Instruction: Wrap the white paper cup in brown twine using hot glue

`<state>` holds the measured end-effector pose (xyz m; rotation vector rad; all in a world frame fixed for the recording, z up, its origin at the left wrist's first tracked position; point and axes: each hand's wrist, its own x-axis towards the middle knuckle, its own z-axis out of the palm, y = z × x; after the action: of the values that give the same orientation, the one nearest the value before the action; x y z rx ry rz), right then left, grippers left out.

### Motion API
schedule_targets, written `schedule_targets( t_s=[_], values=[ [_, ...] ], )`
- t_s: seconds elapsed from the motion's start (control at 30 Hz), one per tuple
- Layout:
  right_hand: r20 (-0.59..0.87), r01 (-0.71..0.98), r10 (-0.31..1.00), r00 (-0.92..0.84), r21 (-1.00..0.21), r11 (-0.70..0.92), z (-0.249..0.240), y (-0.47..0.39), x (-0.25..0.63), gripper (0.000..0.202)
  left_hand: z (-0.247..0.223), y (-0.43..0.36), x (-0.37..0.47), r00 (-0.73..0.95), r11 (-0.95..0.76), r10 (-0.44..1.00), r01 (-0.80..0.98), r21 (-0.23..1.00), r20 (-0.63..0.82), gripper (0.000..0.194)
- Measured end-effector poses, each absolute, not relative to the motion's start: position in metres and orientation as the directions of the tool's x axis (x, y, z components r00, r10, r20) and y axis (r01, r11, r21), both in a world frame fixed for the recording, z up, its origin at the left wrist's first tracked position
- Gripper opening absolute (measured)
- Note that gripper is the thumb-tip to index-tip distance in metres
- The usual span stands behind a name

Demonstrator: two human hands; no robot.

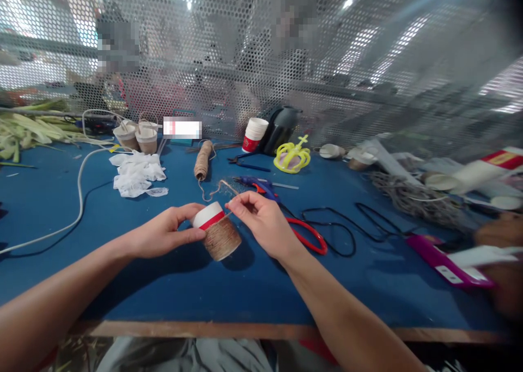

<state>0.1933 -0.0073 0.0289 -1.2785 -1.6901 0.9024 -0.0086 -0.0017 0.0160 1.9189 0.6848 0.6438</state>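
A paper cup (223,238), tilted above the blue table, is wrapped in brown twine over its lower part; a red band and a white part stay bare. My left hand (165,233) grips it from the left, fingers closed round it. At the cup's upper right, my right hand (259,219) pinches the twine (226,216) close to the wrapped edge. The strand leads back to a twine roll (203,159) lying behind the cup. A blue glue gun (261,186) lies just beyond my right hand.
Behind are pliers (249,164), stacked cups (255,135), a black container (280,130) and a yellow crown (291,157). White crumpled plastic (137,173) and wrapped cups (146,138) are left. Cables, grey cord (412,197) and a purple power strip (447,263) lie right.
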Motion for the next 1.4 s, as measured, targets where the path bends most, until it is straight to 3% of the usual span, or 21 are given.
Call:
schedule_targets(
  t_s=[0.33, 1.4],
  values=[
    [0.259, 0.357, 0.954, -0.148, -0.886, 0.296, 0.0284, -0.0100, 0.1921, 0.020, 0.0165, -0.0024, -0.0080, 0.711, -0.417, 0.686, 0.213, 0.884, 0.152, 0.022],
    [0.176, 0.496, 0.963, -0.202, -0.830, 0.256, 0.0248, -0.0114, 0.1875, 0.023, 0.0200, -0.0046, -0.0135, 0.703, -0.451, 0.676, 0.158, 0.878, 0.221, 0.015]
  ],
)
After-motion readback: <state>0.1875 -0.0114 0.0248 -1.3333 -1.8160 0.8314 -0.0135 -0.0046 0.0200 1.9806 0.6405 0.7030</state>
